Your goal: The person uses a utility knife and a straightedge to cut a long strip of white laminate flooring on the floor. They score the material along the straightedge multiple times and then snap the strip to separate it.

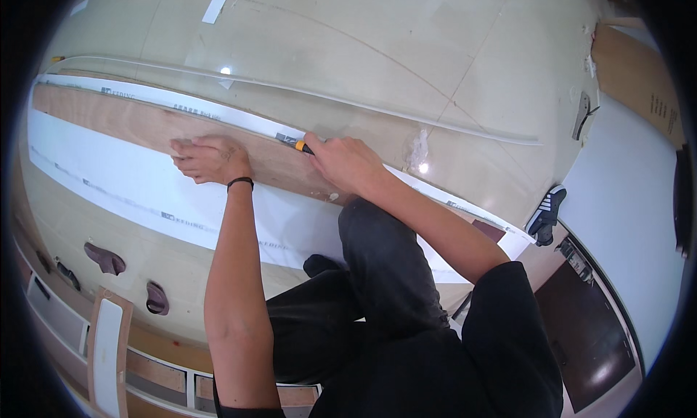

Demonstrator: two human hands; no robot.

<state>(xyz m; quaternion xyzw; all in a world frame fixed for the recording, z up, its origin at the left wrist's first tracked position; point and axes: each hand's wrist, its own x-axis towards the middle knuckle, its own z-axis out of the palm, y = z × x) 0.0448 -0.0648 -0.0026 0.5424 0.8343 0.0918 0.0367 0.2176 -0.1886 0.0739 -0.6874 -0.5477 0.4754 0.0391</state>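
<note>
1. Head view, workpiece: A long brown wooden plank (272, 161) lies flat on a white printed sheet (167, 189) on the tiled floor (348, 62). It runs obliquely from the far left toward the lower right. The sheet's white surface shows along both long sides of the plank.

2. Head view, right hand: The right hand (347, 164) is closed around a yellow-and-black tool (304, 148), apparently a utility knife. Its front end points left, at the plank's far edge, where the white margin begins. The blade cannot be told apart from the grey print there; contact with the sheet is unconfirmed.

3. Head view, left hand: The left hand (212, 159) lies to the left of the tool, across the plank's near edge, with its fingers bent and no tool in its grip. Whether it bears down or only rests cannot be told.

4. Head view, surroundings: A long pale strip (399, 115) lies on the floor beyond the sheet, well apart from the near sandals (157, 298).

5. Step in hand: Judged from the layout, the sheet is being cut or scored, with the plank serving as straightedge.

6. Next move: A continued cut would call for holding the plank firmly, keeping the tool against its far edge, and keeping the left fingers clear of the blade's path.
</note>
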